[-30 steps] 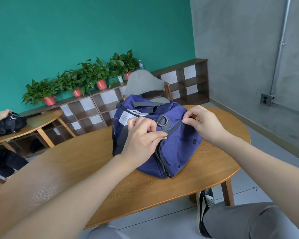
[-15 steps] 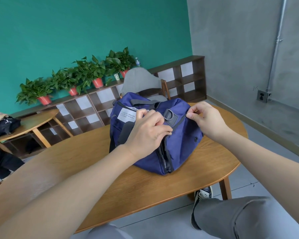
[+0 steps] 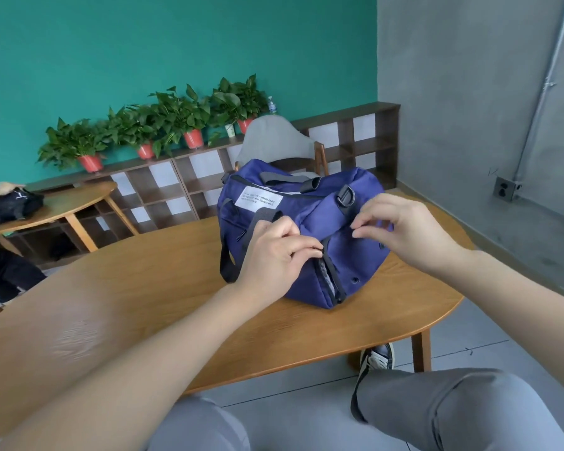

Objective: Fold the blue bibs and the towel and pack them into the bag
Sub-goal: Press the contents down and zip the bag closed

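Note:
A navy blue bag [image 3: 310, 216] with a white label and dark straps stands on the round wooden table [image 3: 163, 288]. My left hand [image 3: 274, 255] pinches the bag's zipper pull at the near end, where a side zipper gapes over grey lining. Beside the bag's metal D-ring [image 3: 345, 196] is my right hand [image 3: 404, 232], its fingers loosely curled and spread, their tips at the fabric without gripping it. No blue bibs or towel show outside the bag.
A grey-backed chair [image 3: 274, 141] stands behind the table. A low shelf [image 3: 176, 180] with potted plants [image 3: 163, 125] lines the green wall. At the left, a second table [image 3: 62, 206] carries a black bag [image 3: 10, 203]. My grey-trousered knees sit below the table's edge.
My left hand has slid the zipper pull down toward the bag's near end. My right hand has let go of the fabric it pinched and its fingers have loosened. The view has shifted slightly.

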`<move>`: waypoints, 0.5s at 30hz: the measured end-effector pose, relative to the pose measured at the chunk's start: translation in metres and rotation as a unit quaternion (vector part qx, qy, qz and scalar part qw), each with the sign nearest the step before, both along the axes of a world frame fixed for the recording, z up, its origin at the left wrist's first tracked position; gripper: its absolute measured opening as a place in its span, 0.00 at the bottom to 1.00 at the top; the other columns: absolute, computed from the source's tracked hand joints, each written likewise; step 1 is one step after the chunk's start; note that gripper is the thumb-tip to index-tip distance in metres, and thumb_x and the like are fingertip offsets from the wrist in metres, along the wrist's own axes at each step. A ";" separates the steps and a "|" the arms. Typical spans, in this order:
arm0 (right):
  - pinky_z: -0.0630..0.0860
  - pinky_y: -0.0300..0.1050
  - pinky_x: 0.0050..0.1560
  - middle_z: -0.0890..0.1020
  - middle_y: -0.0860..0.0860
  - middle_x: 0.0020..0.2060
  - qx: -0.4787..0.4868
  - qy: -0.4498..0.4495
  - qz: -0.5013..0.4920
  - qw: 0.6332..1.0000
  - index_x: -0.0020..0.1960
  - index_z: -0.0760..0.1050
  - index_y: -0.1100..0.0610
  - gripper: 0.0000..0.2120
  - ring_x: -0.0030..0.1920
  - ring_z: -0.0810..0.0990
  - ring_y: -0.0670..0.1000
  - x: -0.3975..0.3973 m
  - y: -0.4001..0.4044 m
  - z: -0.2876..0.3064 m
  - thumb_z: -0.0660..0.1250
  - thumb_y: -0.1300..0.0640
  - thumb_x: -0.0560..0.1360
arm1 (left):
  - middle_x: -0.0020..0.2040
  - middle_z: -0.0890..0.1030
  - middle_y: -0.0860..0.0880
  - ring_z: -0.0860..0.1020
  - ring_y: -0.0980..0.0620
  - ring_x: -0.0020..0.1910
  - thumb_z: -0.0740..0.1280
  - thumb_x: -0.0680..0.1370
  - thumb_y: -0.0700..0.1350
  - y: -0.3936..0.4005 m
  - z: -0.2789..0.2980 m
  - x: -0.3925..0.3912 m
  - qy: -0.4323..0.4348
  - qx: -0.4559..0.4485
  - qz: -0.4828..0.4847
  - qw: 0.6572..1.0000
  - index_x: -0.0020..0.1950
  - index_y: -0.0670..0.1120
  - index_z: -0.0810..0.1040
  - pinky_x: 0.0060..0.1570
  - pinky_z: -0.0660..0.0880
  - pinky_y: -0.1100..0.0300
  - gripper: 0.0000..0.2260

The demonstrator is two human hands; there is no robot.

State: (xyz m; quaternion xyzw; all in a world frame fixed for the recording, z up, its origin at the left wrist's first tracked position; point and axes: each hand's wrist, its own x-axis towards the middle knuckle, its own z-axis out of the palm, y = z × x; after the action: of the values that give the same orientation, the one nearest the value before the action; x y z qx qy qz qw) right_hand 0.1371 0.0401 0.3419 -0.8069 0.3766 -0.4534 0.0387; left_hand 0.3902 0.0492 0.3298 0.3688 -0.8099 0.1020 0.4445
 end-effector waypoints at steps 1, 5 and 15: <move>0.69 0.29 0.49 0.80 0.44 0.47 -0.014 0.038 0.028 0.999 0.48 0.85 0.53 0.05 0.46 0.76 0.41 0.007 0.004 0.000 0.77 0.59 0.73 | 0.38 0.73 0.53 0.68 0.56 0.40 0.72 0.76 0.52 0.002 0.001 0.001 0.007 0.008 -0.002 1.000 0.46 0.51 0.89 0.45 0.72 0.53 0.07; 0.66 0.33 0.57 0.77 0.45 0.51 -0.031 0.128 0.070 0.989 0.58 0.84 0.51 0.12 0.53 0.71 0.45 0.028 -0.003 0.004 0.74 0.59 0.75 | 0.37 0.72 0.52 0.73 0.57 0.37 0.77 0.74 0.45 0.011 0.008 0.005 0.036 0.040 -0.016 0.998 0.47 0.48 0.89 0.40 0.75 0.58 0.03; 0.69 0.45 0.43 0.73 0.50 0.41 -0.091 0.161 0.035 0.982 0.47 0.86 0.56 0.07 0.44 0.67 0.50 0.063 -0.023 -0.003 0.69 0.57 0.74 | 0.36 0.73 0.53 0.73 0.57 0.36 0.77 0.74 0.44 0.018 -0.005 0.018 0.088 0.050 0.021 0.995 0.47 0.48 0.89 0.40 0.73 0.64 0.03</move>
State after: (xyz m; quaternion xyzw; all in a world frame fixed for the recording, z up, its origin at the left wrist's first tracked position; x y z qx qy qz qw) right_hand 0.2003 0.0170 0.3384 -0.8822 0.3065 -0.3483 -0.0800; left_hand 0.4086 0.0674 0.3243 0.4151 -0.7635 0.0380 0.4932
